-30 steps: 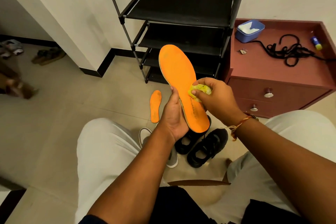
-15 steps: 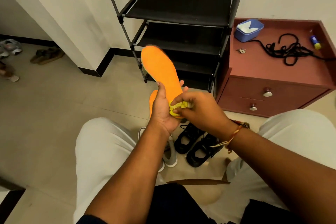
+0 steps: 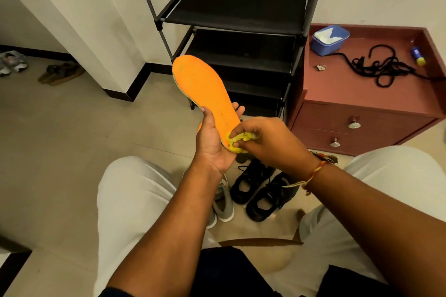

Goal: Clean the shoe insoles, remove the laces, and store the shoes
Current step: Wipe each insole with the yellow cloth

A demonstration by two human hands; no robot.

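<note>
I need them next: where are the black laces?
Head view, upper right: the black laces lie tangled on the red cabinet, between the blue tub and a blue-yellow tube.

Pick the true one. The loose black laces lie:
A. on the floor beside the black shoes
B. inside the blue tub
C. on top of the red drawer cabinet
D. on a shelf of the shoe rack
C: the black laces lie in a tangle on the top of the red cabinet, near the blue tub but outside it.
</note>
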